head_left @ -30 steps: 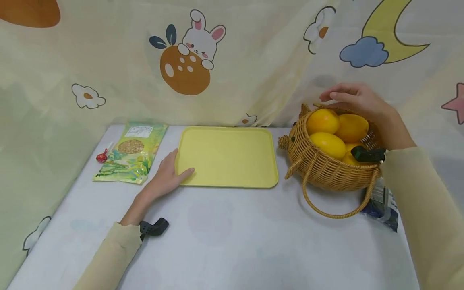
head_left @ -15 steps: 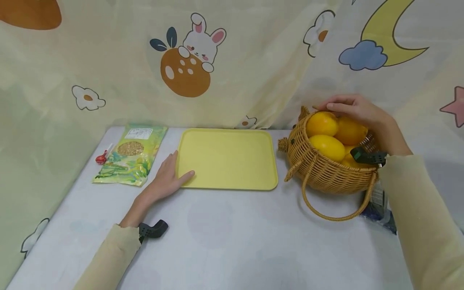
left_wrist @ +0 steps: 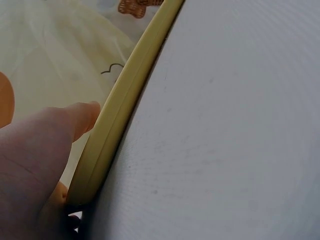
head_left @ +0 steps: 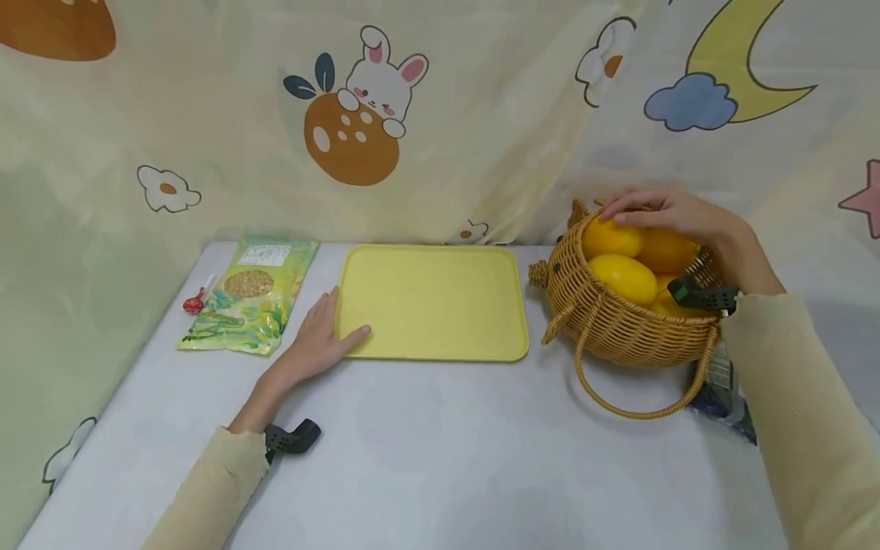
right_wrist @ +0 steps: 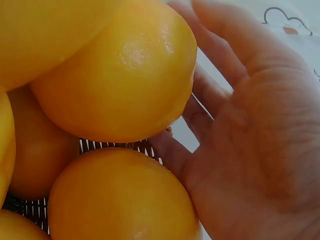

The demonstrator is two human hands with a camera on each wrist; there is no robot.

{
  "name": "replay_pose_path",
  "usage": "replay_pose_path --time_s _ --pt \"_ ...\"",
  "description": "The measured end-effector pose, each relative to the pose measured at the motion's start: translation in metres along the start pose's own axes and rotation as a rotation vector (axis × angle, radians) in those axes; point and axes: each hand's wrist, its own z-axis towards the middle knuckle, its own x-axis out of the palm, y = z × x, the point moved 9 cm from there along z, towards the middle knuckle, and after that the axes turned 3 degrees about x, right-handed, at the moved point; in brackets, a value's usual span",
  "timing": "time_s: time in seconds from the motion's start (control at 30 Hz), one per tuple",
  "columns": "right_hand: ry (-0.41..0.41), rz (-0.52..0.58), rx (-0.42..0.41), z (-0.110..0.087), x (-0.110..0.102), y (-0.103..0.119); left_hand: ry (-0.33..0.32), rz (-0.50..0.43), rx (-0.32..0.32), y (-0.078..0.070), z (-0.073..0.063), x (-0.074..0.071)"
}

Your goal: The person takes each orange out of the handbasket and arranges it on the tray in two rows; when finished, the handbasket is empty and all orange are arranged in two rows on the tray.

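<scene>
Partly beneath the loose-fingered right hand (head_left: 677, 211), yellow fruit (head_left: 610, 239); at the straight-fingered left hand (head_left: 319, 340), a tray (head_left: 435, 302).

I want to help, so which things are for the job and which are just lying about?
Probably for the job:
yellow tray, touched by the left hand
yellow fruits, with the right hand at them
wicker basket holding the fruits

Probably just lying about:
green packet
red lollipop
dark packet, partly hidden
</scene>
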Motion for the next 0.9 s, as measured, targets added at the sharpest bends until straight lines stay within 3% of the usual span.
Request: replay_pose_path --time_s 0.13,0.4,0.6,0.9 --pt "0.087 -0.038 0.023 0.002 0.010 0.001 -0.008 0.010 0.001 0.002 -0.001 0.000" --pt "0.117 -0.026 0.059 0.004 0.012 0.003 -0.013 0.011 0.019 0.002 0.002 0.003" --pt "0.111 -0.098 0.064 0.007 0.014 0.004 -0.020 0.017 0.027 0.001 0.002 0.003" --pt "0.077 -0.093 0.141 0.006 0.010 -0.005 -0.017 0.013 0.027 0.002 0.001 0.004"
